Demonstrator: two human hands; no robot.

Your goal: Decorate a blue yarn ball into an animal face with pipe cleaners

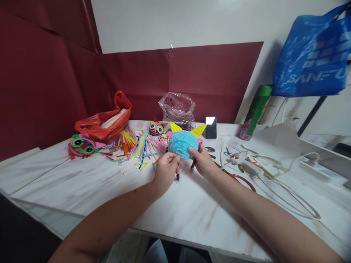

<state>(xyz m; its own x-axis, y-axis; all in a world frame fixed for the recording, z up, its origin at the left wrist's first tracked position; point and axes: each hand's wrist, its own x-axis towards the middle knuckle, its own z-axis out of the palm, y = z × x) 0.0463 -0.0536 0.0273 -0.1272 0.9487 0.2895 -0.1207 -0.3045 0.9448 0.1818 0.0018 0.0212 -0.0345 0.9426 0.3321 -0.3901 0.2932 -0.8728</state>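
Note:
A light blue coiled craft face (180,144) with yellow ears and pink side pieces stands over the white table (82,182), held up by both hands. My left hand (165,171) pinches its lower left edge, and a dark pipe-cleaner end pokes out below the fingers. My right hand (202,160) is closed on its lower right edge, with a pink and dark pipe cleaner running down past the thumb. Loose coloured pipe-cleaner pieces (142,148) lie scattered just behind the left hand.
A red plastic bag (105,122) of pipe cleaners and two finished craft faces (82,145) (156,128) sit at back left. A clear bag (177,107), phone (211,127), green can (253,113), scissors (229,152), glue gun with cables (246,162) and a blue bag (312,54) are at back and right.

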